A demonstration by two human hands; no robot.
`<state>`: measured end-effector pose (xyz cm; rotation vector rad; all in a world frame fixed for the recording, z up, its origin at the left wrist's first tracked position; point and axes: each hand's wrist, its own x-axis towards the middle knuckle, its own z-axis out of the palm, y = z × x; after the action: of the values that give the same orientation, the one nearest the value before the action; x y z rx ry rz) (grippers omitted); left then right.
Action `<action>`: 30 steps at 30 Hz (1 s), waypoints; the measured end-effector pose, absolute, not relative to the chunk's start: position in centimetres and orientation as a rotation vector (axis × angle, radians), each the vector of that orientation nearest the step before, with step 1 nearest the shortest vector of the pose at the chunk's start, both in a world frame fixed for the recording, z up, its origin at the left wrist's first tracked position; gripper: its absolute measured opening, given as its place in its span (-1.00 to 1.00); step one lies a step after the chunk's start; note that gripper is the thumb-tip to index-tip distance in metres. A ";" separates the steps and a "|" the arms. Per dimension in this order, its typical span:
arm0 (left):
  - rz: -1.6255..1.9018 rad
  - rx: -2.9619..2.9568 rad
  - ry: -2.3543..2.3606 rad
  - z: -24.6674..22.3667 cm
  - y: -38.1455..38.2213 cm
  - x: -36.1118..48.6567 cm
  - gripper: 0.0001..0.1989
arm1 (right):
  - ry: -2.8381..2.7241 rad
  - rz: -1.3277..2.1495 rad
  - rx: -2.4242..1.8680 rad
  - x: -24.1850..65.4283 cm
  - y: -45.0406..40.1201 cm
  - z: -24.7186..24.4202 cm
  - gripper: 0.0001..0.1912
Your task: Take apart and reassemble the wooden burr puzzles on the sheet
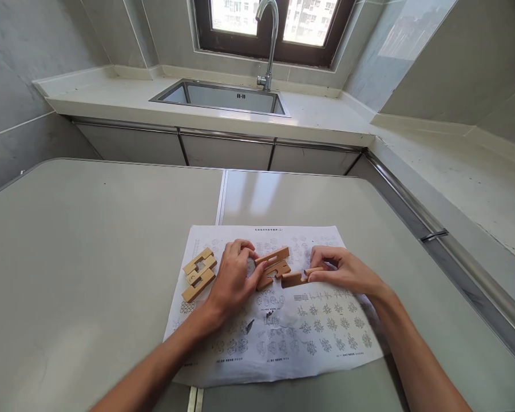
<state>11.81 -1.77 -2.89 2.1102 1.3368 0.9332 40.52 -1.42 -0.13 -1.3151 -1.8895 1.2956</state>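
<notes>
A large printed sheet [283, 360] covered in small line diagrams lies on the folding table. Above its middle, my left hand [237, 269] is closed on a notched wooden puzzle piece [274, 254], thumb and fingers at its left end. Beneath that piece lies another notched wooden piece [278, 268]. My right hand [337, 266] pinches a wooden puzzle piece [294, 279] by its right end; the fingers hide part of it. Left of my left hand, several light wooden pieces sit together as an interlocked block [199, 273] with a gap in the middle.
The folding table [90, 257] has a seam [221, 197] down its middle. Beyond its far edge runs a white counter [111, 97] with a steel sink [240, 102] and a tap [270, 51] below a window. Another counter [463, 171] borders the right side.
</notes>
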 end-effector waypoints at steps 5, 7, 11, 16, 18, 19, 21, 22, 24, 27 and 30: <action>0.997 1.976 1.364 -2.3 -2.0 11.9 -0.90 | -1.669 1.435 -1.303 38.7 -1.6 -0.9 -0.55; 1.000 1.858 1.365 -2.0 -2.2 11.9 -0.88 | -1.618 1.512 -1.239 37.8 -1.8 -1.1 -0.56; 1.017 1.614 1.303 -1.4 -2.7 12.1 -0.81 | -1.502 1.567 -1.144 36.2 -2.2 -1.2 -0.60; 1.105 1.488 1.208 -1.5 -3.2 12.3 -0.79 | -1.401 1.546 -1.148 34.6 -2.7 -1.6 -0.58; 1.124 1.493 1.208 -1.5 -3.2 12.3 -0.80 | -1.380 1.521 -1.150 34.1 -2.9 -1.6 -0.59; 1.124 1.512 1.219 -1.5 -3.2 12.3 -0.78 | -1.366 1.507 -1.154 33.9 -3.0 -1.7 -0.59; 1.115 1.580 1.242 -1.4 -3.2 12.2 -0.70 | -1.331 1.475 -1.171 33.5 -3.1 -1.7 -0.58; 1.109 1.622 1.248 -1.3 -3.1 12.2 -0.66 | -1.314 1.457 -1.184 33.4 -3.2 -1.7 -0.57; 1.103 1.691 1.249 -1.2 -3.1 12.1 -0.65 | -1.285 1.426 -1.208 33.2 -3.4 -1.6 -0.56; 1.107 1.722 1.253 -1.2 -3.1 12.2 -0.68 | -1.250 1.407 -1.222 32.8 -3.7 -1.6 -0.55; 1.121 1.731 1.260 -1.3 -3.1 12.2 -0.67 | -1.229 1.389 -1.235 32.3 -4.0 -1.5 -0.55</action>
<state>12.23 -3.10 -1.26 1.7312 1.2600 1.1209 32.29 -3.97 -1.53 -1.2349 -1.2293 1.3891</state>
